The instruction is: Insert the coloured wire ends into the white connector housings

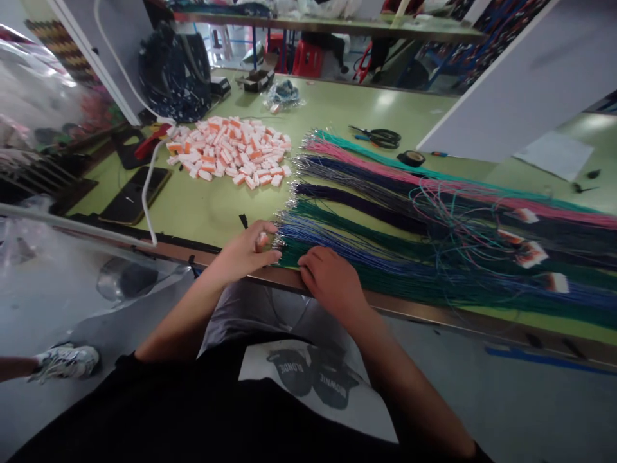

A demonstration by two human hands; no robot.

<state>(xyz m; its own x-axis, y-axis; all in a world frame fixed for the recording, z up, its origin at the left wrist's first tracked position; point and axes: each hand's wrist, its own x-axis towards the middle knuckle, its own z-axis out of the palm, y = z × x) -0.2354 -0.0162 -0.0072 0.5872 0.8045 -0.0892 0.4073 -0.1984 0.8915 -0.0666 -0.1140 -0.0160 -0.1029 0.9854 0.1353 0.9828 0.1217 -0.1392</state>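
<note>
My left hand point(253, 251) is at the bench's front edge, its curled fingers around a small white connector housing point(261, 238). The thumb and forefinger reach to the silvery crimped tips of the wires, a little apart from each other. My right hand point(333, 278) rests on the near end of the green wires point(385, 276), its fingers curled and pressed together; what they pinch is hidden. Just behind lie blue wires point(332, 240), then dark, grey, pink point(357, 164) and teal bundles. A heap of white and orange connector housings point(231, 151) lies beyond my left hand.
Wired connectors point(533, 254) lie across the bundles at right. Cutters point(380, 136) and black tape point(411, 158) are behind the wires. A phone point(135, 195) and a white cable point(146, 186) lie left. A white panel point(520, 83) stands at right. Another person's shoe point(70, 361) shows at lower left.
</note>
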